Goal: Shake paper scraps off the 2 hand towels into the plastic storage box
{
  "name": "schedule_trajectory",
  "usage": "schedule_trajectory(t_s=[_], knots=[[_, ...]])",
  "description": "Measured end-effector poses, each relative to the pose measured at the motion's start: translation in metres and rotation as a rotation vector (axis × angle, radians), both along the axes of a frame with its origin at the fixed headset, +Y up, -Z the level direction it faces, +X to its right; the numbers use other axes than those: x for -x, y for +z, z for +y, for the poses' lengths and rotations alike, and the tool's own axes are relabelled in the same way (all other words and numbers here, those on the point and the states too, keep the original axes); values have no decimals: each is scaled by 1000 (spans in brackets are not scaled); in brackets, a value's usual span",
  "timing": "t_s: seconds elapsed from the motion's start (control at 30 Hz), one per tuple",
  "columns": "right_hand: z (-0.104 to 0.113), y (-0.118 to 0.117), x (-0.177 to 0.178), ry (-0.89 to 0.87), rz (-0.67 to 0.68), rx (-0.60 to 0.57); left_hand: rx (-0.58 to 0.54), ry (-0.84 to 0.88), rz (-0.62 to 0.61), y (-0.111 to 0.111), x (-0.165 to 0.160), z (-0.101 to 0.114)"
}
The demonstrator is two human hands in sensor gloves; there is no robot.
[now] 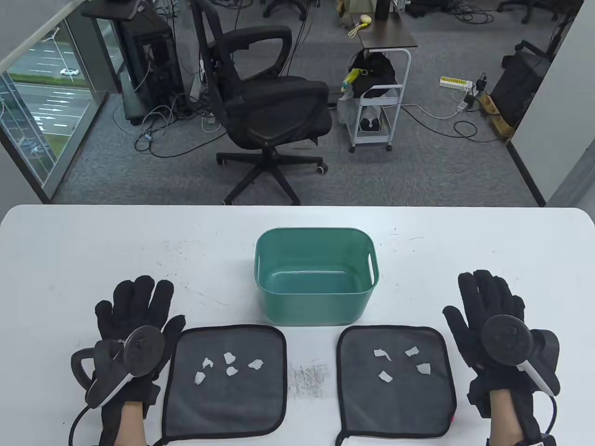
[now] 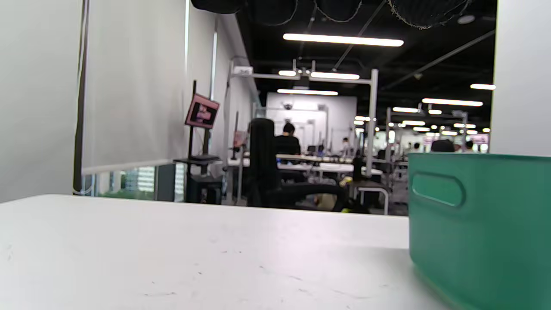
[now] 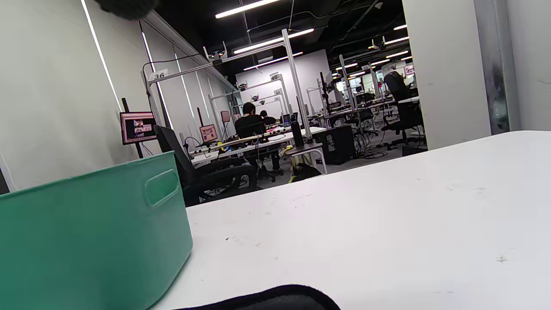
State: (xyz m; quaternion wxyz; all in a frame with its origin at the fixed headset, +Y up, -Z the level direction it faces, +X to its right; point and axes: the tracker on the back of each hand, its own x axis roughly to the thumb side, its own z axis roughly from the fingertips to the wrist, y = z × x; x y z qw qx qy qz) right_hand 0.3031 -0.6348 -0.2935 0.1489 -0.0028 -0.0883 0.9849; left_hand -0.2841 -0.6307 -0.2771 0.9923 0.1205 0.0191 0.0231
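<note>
Two dark grey hand towels lie flat near the table's front edge. The left towel (image 1: pixel 225 381) and the right towel (image 1: pixel 395 381) each carry several white paper scraps (image 1: pixel 228 364) (image 1: pixel 402 362). Behind them, between the two, stands the green plastic storage box (image 1: pixel 316 278), with nothing seen inside; its wall shows in both wrist views (image 2: pixel 478 224) (image 3: pixel 86 241). My left hand (image 1: pixel 132 306) lies flat on the table just left of the left towel, fingers straight. My right hand (image 1: pixel 488 302) lies flat to the right of the right towel, holding nothing.
The white table (image 1: pixel 93 251) has a scuffed patch (image 1: pixel 307 374) between the towels. Beyond its far edge stand a black office chair (image 1: pixel 265 107) and a small white cart (image 1: pixel 376 93) on grey carpet. A black towel edge (image 3: pixel 267 299) shows at the bottom of the right wrist view.
</note>
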Motion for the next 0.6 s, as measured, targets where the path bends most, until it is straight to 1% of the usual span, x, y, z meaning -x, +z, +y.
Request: schedule_trajectory(t_s=[0.4, 0.6], knots=[[-3, -2, 10, 14, 25, 31, 13, 21, 3, -2, 4, -2], [-8, -2, 30, 35, 81, 54, 26, 35, 7, -2, 6, -4]])
